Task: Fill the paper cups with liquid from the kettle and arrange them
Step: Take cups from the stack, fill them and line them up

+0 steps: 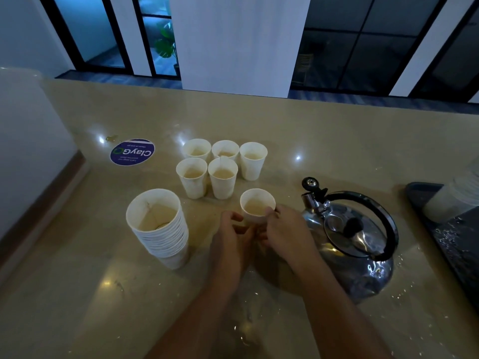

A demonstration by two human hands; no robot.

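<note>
Fingers of both hands curl around one filled paper cup [257, 204] on a beige counter [337, 141]: the left hand [230, 233] grips its near left side, the right hand [286, 230] its right side. Just beyond stand five filled cups [223, 165], three behind two. A stack of cups [158, 224] sits to the left. A shiny kettle [355, 237] stands just right of the hands.
</note>
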